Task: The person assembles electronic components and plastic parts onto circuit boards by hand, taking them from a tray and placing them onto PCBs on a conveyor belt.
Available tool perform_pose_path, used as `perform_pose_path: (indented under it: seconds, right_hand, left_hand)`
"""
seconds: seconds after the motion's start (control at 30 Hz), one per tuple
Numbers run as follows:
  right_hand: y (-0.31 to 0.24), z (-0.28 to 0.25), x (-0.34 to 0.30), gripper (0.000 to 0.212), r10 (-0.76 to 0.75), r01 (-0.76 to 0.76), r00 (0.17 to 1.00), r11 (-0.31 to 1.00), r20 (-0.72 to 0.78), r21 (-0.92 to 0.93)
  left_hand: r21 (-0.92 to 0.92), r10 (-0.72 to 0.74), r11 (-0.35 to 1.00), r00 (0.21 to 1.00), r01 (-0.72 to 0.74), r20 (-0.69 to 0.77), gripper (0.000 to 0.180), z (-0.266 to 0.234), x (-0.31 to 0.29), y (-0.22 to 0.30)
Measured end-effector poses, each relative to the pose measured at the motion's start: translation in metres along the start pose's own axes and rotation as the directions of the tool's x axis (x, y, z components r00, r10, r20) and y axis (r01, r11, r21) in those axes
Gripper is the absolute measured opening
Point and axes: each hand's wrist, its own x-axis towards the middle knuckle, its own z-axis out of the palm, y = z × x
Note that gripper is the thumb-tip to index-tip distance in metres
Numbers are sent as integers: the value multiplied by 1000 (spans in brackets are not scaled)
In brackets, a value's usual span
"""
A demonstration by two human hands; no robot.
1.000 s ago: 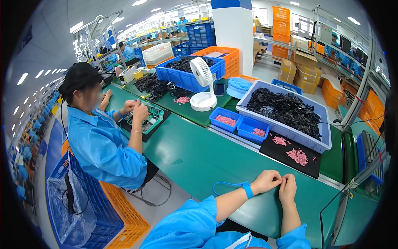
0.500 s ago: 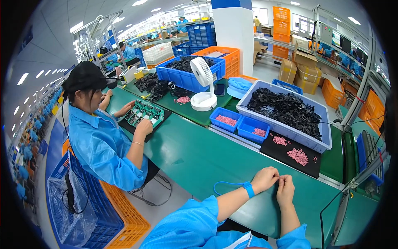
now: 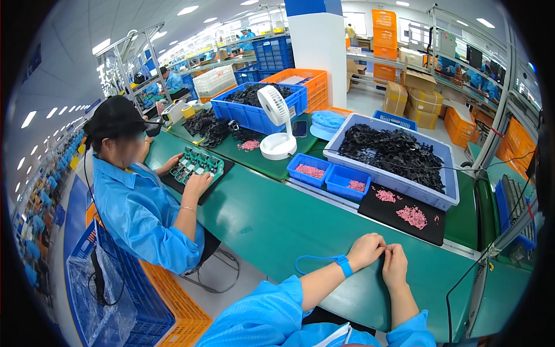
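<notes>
Small pink pieces [image 3: 412, 217] lie in a heap just beyond the fingers and slightly to their right, with a lesser heap beside it, both on a black mat [image 3: 384, 209]. The person's left hand [image 3: 366, 251] and right hand [image 3: 395, 267] meet above a green worktop [image 3: 260, 211], fingertips pinched close together; whether anything is between them cannot be told. A blue strap [image 3: 344, 265] circles the wrist behind the left fingers. Past the mat, ahead of the fingers, a large pale tub [image 3: 452, 189] is heaped with black parts; ahead and to the left, two small blue bins hold more pink pieces. Farther left stands a white fan [image 3: 276, 107]. Well to the fingers' left, a co-worker [image 3: 141, 202] in a blue jacket and black cap has both hands at a green tray [image 3: 216, 166].
</notes>
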Motion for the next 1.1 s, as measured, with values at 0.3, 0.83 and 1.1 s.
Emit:
perform_pose_path:
  seconds: [0.3, 0.83, 1.1]
  right_hand:
    - [2, -3, 2, 3, 42, -39, 998, 997, -38, 73]
    - [21, 4, 7, 4, 223, -201, 973, 945, -56, 257]
    - [22, 0, 8, 7, 286, -272, 958, 904, 7, 330]
  left_hand:
    - [-23, 24, 999, 999, -24, 22, 10, -2, 0, 2]
    - [-467, -69, 878, 994, 101, 85, 8, -2, -36, 32]
    - [-666, 36, 670, 882, 327, 469, 7, -81, -146, 88]
